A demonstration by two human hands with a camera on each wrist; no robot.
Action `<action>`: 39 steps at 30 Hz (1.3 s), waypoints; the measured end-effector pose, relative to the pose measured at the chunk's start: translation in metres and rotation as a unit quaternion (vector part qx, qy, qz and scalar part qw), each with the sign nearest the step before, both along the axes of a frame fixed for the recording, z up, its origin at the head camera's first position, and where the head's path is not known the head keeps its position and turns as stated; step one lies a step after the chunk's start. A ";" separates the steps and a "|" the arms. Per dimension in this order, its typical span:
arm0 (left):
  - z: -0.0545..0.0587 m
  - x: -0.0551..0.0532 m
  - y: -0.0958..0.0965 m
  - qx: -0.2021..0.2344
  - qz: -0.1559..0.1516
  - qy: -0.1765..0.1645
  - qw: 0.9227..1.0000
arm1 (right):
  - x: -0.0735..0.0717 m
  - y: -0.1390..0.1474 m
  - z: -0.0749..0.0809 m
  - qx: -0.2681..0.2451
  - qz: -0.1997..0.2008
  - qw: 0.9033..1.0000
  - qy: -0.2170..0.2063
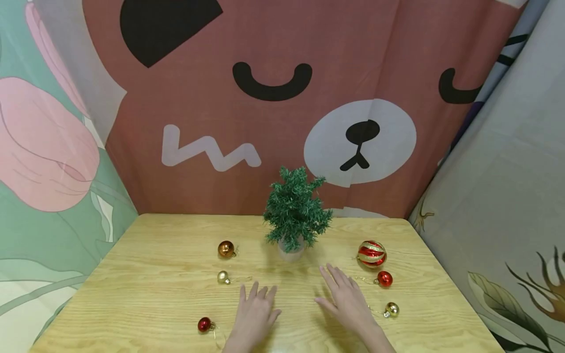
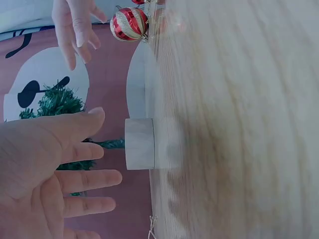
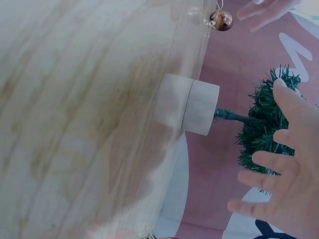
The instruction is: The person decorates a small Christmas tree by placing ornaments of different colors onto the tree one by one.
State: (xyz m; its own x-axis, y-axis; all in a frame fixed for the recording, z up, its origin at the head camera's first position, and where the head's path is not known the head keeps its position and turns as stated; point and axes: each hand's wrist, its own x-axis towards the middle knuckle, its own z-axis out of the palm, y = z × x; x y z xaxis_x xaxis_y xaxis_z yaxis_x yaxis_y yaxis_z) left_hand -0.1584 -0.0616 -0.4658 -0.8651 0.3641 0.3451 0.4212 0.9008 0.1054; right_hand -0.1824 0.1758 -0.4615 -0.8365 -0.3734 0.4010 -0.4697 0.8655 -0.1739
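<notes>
A small green artificial Christmas tree stands upright on a pale round base near the table's back edge. My left hand hovers over the table in front of it, fingers spread and holding nothing. To the right, my right hand reaches toward the tree with straight, parted fingers, also holding nothing. Nearest the left hand lie a small gold bauble and a dark red bauble. Beside the right hand are a red bauble and another gold bauble.
An orange-brown bauble sits left of the tree. Farther right rests a larger red-and-gold striped bauble. Thin gold hanging loops trail from the baubles across the wooden table. A printed bear curtain hangs right behind the table.
</notes>
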 end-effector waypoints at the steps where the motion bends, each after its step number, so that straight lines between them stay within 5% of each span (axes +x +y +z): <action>1: 0.000 0.001 0.000 0.001 -0.002 0.001 1.000 | 0.000 0.000 0.000 -0.005 0.006 1.000 0.007; 14: 0.003 0.011 -0.007 0.013 -0.022 0.020 0.999 | -0.008 -0.009 0.014 -0.091 0.059 0.993 0.053; 24: 0.012 0.023 -0.013 0.050 -0.034 -0.006 0.998 | -0.017 -0.015 0.025 -0.154 0.099 0.979 0.090; 39: -0.001 0.031 -0.026 0.101 -0.077 0.015 0.992 | -0.033 -0.028 0.035 -0.174 0.136 0.967 0.130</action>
State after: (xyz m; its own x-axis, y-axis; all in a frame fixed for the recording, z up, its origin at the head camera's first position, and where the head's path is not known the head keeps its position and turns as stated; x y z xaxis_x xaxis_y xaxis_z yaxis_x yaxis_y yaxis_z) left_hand -0.1278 -0.0873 -0.4664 -0.7926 0.4124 0.4492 0.5584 0.7868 0.2629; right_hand -0.2150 0.1480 -0.4264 -0.5800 -0.3699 0.7258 -0.7389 0.6141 -0.2774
